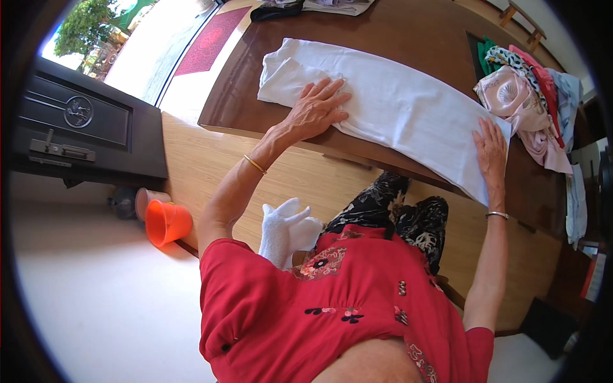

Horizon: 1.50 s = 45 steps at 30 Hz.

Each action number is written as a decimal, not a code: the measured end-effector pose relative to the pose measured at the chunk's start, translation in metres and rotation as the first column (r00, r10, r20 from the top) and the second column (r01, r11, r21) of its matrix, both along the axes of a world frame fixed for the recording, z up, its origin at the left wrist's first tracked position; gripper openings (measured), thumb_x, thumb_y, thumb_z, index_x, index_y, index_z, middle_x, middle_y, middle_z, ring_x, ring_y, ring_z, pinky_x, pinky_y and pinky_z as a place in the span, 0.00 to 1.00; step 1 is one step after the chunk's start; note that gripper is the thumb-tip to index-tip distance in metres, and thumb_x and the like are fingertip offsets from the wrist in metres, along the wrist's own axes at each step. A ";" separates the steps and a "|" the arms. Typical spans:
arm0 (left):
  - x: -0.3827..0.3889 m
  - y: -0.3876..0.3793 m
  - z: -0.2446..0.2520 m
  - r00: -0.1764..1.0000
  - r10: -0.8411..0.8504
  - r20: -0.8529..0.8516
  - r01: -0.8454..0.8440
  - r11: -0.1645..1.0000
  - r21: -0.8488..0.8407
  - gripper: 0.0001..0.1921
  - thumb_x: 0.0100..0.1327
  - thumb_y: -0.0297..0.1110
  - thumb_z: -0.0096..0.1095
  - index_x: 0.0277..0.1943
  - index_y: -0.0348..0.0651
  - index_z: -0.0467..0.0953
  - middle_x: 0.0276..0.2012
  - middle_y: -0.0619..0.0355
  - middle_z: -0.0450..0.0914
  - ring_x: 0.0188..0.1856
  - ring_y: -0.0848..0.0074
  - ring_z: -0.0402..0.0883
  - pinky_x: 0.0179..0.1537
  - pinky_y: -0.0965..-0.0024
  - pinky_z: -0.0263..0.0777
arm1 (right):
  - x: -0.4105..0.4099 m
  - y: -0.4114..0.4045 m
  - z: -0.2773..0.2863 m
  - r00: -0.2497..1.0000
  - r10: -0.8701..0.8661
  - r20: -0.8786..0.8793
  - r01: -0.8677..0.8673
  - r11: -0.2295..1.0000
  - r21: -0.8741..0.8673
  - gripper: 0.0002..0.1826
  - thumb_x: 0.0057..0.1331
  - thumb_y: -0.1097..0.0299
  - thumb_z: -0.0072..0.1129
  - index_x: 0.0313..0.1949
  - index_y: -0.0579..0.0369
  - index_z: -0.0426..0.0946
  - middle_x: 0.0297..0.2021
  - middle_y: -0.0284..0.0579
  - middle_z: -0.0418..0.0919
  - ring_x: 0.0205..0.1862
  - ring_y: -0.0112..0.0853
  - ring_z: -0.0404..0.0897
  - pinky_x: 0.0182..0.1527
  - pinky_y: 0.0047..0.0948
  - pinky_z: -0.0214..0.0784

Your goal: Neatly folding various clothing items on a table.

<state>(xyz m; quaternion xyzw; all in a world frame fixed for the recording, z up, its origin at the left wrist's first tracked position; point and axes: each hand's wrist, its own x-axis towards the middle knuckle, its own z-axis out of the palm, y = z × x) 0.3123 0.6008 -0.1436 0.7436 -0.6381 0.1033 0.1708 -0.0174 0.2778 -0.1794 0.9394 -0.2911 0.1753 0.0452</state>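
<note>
A white cloth garment (383, 95), folded into a long strip, lies across the brown wooden table (407, 38) before me. Small creases run over its middle, and its left end shows folded layers. My left hand (324, 103) rests palm down near that left end, fingers spread, with the thumb by the near edge. At the other end my right hand (491, 151) lies flat along the short edge, its fingers slightly apart. Neither hand grips the fabric. Close beyond my right hand is a heap of clothes (512, 95) in pink, green, red and pale blue.
More folded clothes (335, 5) sit at the table's far edge. An orange bucket (167, 222) stands on the floor at left, below an open dark door (96, 119). A white towel-like cloth (287, 232) is beside my lap. A wooden stool (522, 21) stands beyond the table.
</note>
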 end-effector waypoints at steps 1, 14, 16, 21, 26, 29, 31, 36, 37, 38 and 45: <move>0.006 0.002 0.001 0.980 -0.041 -0.193 0.040 0.999 -0.011 0.22 0.64 0.40 0.59 0.59 0.43 0.73 0.64 0.47 0.67 0.68 0.53 0.60 0.67 0.57 0.53 | 0.000 0.000 0.000 1.000 0.006 0.000 -0.006 1.000 0.023 0.27 0.72 0.51 0.42 0.65 0.49 0.65 0.65 0.47 0.65 0.68 0.45 0.58 0.69 0.42 0.46; 0.097 0.025 0.017 0.485 0.801 -0.352 -0.796 0.571 0.202 0.46 0.50 0.49 0.72 0.66 0.32 0.59 0.62 0.37 0.67 0.63 0.52 0.69 0.62 0.57 0.63 | 0.000 0.003 0.002 0.998 0.002 0.056 -0.003 1.000 0.023 0.26 0.72 0.51 0.43 0.64 0.49 0.66 0.64 0.48 0.66 0.67 0.45 0.60 0.68 0.41 0.47; 0.102 0.022 0.017 0.479 0.753 -0.452 -0.757 0.615 0.222 0.44 0.48 0.42 0.73 0.65 0.31 0.59 0.57 0.37 0.73 0.58 0.54 0.75 0.59 0.59 0.68 | 0.001 0.003 0.002 0.998 0.004 0.064 -0.006 1.000 0.027 0.26 0.72 0.51 0.43 0.64 0.50 0.67 0.64 0.47 0.67 0.67 0.44 0.60 0.68 0.41 0.47; 0.088 0.009 0.047 0.524 0.442 -0.728 -0.676 0.735 -0.040 0.38 0.48 0.35 0.66 0.63 0.34 0.61 0.50 0.39 0.78 0.50 0.52 0.80 0.53 0.58 0.71 | 0.001 0.005 0.002 0.998 -0.029 0.060 0.027 0.999 0.033 0.26 0.71 0.50 0.44 0.63 0.50 0.67 0.64 0.46 0.66 0.67 0.43 0.60 0.68 0.40 0.47; 0.019 -0.029 0.083 0.834 0.495 -0.242 -0.529 0.843 -0.099 0.35 0.50 0.31 0.60 0.64 0.47 0.61 0.49 0.41 0.79 0.47 0.49 0.80 0.48 0.52 0.72 | 0.001 0.005 0.000 0.997 -0.035 0.067 0.032 0.998 0.047 0.26 0.71 0.50 0.44 0.63 0.49 0.68 0.65 0.45 0.66 0.67 0.43 0.60 0.68 0.40 0.46; -0.036 -0.052 0.076 0.961 0.274 -0.044 -0.276 0.959 -0.059 0.35 0.53 0.31 0.59 0.66 0.50 0.60 0.51 0.45 0.77 0.50 0.53 0.79 0.46 0.54 0.74 | 0.002 0.004 -0.002 0.996 -0.030 0.078 0.027 0.999 0.042 0.26 0.70 0.50 0.45 0.63 0.49 0.68 0.64 0.45 0.66 0.67 0.43 0.60 0.68 0.41 0.46; -0.064 -0.063 0.065 0.978 0.196 -0.072 -0.185 0.973 0.141 0.36 0.55 0.34 0.62 0.67 0.49 0.58 0.49 0.46 0.78 0.48 0.54 0.80 0.45 0.55 0.74 | 0.002 0.003 -0.002 0.996 -0.037 0.085 0.035 0.999 0.027 0.26 0.70 0.50 0.45 0.63 0.49 0.68 0.64 0.45 0.66 0.67 0.43 0.60 0.68 0.41 0.47; -0.070 -0.076 0.049 0.877 0.085 -0.473 -0.026 0.991 0.130 0.23 0.59 0.38 0.64 0.57 0.42 0.74 0.37 0.47 0.83 0.32 0.64 0.83 0.35 0.65 0.74 | 0.000 0.003 -0.003 0.994 -0.014 0.113 0.013 1.000 0.010 0.25 0.69 0.51 0.46 0.61 0.49 0.69 0.63 0.46 0.68 0.66 0.45 0.62 0.67 0.42 0.48; -0.063 -0.077 0.050 0.839 0.108 -0.534 -0.084 0.994 0.070 0.15 0.62 0.36 0.61 0.47 0.37 0.80 0.30 0.52 0.83 0.25 0.76 0.78 0.29 0.73 0.71 | 0.000 0.003 -0.003 0.993 0.001 0.121 -0.001 1.000 0.004 0.25 0.69 0.51 0.47 0.61 0.49 0.69 0.62 0.46 0.68 0.66 0.45 0.62 0.67 0.42 0.48; -0.051 -0.080 0.053 0.720 0.095 -0.688 -0.127 0.992 0.004 0.13 0.63 0.34 0.60 0.46 0.36 0.81 0.30 0.55 0.83 0.24 0.80 0.76 0.28 0.76 0.70 | 0.000 0.003 -0.002 0.993 -0.005 0.115 0.003 1.000 0.020 0.25 0.69 0.51 0.47 0.61 0.49 0.69 0.62 0.46 0.68 0.66 0.45 0.62 0.67 0.42 0.48; 0.017 -0.094 0.058 0.778 0.156 -0.608 -0.257 0.963 -0.080 0.15 0.65 0.33 0.56 0.51 0.37 0.79 0.42 0.56 0.83 0.38 0.79 0.78 0.41 0.77 0.71 | 0.002 0.003 -0.001 0.993 -0.005 0.117 0.003 1.000 0.017 0.26 0.69 0.50 0.46 0.62 0.48 0.69 0.63 0.46 0.67 0.65 0.45 0.62 0.67 0.42 0.49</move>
